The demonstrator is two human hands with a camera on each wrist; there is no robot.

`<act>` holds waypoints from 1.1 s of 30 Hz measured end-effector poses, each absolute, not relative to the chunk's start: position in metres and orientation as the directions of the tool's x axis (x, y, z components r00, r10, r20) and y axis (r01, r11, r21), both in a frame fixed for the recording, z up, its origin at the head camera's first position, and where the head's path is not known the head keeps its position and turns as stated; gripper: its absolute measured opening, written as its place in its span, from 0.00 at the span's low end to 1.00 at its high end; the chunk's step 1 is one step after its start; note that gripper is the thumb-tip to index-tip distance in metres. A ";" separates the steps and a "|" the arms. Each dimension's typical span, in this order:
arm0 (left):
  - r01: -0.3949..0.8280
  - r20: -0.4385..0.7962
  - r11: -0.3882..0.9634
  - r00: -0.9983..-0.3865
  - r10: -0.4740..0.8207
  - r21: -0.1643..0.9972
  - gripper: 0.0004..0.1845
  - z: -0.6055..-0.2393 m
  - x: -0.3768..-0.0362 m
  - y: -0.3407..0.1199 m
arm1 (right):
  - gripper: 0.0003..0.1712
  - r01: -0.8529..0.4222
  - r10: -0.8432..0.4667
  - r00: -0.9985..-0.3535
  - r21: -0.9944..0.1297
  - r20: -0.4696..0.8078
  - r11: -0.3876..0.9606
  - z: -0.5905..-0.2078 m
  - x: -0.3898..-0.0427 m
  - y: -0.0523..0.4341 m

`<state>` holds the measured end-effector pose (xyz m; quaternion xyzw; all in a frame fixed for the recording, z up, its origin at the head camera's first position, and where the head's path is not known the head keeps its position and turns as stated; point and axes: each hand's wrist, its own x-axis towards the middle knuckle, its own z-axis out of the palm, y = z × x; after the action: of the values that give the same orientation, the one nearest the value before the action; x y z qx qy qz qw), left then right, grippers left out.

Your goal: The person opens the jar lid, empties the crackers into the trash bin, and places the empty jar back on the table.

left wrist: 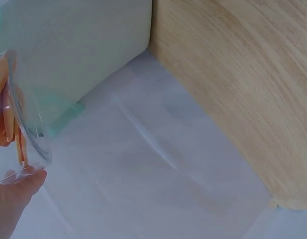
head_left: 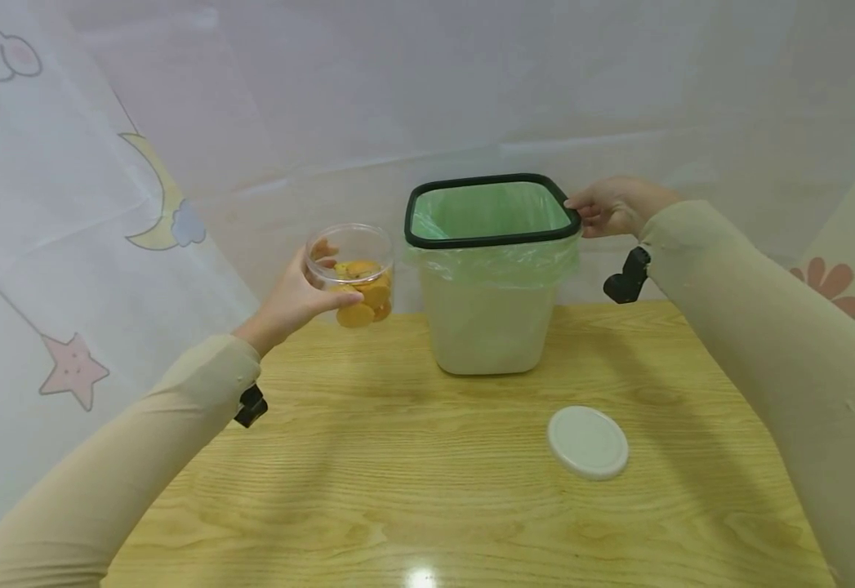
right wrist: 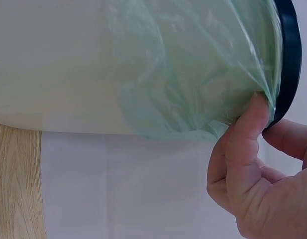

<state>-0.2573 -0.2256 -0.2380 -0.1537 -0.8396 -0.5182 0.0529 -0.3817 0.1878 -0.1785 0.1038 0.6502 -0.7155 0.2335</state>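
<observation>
My left hand [head_left: 298, 290] grips a clear plastic jar [head_left: 390, 278] around its side, held above the table to the left of the bin. Orange, flat, round slices [head_left: 368, 298] lie inside the jar, which has no lid on it. A pale trash bin [head_left: 489, 318] stands at the back of the table, with a black rim [head_left: 496, 240] and a green plastic bag [head_left: 471, 265] folded over its edge. At the bin's right rim corner, my right hand [head_left: 614, 208] pinches the rim and bag between thumb and fingers, as the right wrist view shows.
A white round lid [head_left: 589, 442] lies on the wooden table [head_left: 398, 465] in front of the bin, to the right. Behind the table hangs a pale cloth [head_left: 368, 90] printed with a moon, a star and a flower.
</observation>
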 end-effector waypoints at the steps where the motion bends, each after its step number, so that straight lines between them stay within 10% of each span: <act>1: 0.315 0.251 0.427 -0.947 0.200 0.848 0.49 -0.237 -0.257 -0.226 | 0.03 0.467 -0.199 -0.870 -0.883 -0.451 -0.040 -0.178 -0.381 0.188; 33: 0.446 0.469 0.638 -0.871 0.146 0.628 0.60 -0.211 -0.272 -0.216 | 0.02 0.470 -0.208 -0.867 -0.882 -0.452 -0.041 -0.180 -0.381 0.185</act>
<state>-0.2725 -0.2160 -0.2108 -0.1674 -0.8844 -0.3914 0.1913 -0.3814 0.1851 -0.1796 0.1005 0.6504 -0.7146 0.2371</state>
